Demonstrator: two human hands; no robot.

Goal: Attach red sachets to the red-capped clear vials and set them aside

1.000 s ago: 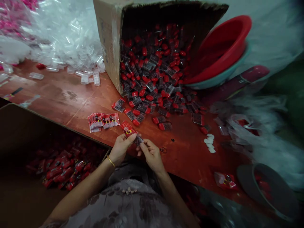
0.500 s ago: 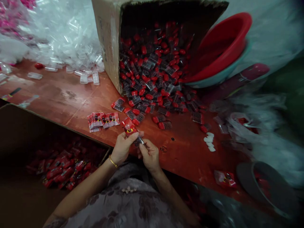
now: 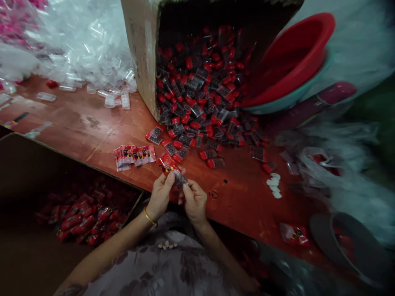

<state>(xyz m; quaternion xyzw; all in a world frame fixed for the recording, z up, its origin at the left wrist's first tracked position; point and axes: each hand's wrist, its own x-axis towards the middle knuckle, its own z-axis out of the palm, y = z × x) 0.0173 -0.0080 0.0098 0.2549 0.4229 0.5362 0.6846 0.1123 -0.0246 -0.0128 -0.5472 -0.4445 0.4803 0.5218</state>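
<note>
My left hand [image 3: 159,195] is closed, its thumb pressed on a red printed wrapper [image 3: 167,163] that has a yellow mark. At the wrapper's lower end shows a small clear container [image 3: 179,179] with dark pieces inside. My right hand [image 3: 195,200] pinches that container's near end. Whether the container sits inside the wrapper I cannot tell. Left of my hands, on the red-brown table [image 3: 101,133], lies a row of overlapping flat red wrappers [image 3: 135,156]. Just beyond are several red-capped clear containers [image 3: 182,154] with dark contents.
A cardboard box [image 3: 140,53] on its side spills red-capped containers. Beside it lean red [image 3: 327,31] and pale blue basins. Clear empty tubes [image 3: 92,49] pile at the back left. White discs [image 3: 274,185] and a grey bowl [image 3: 322,230] lie right. Below left, a carton holds red packets [image 3: 83,216].
My left thumb has shifted slightly back, and more of the dark-filled container shows between my hands. Both hands keep their hold; the view has shifted a little.
</note>
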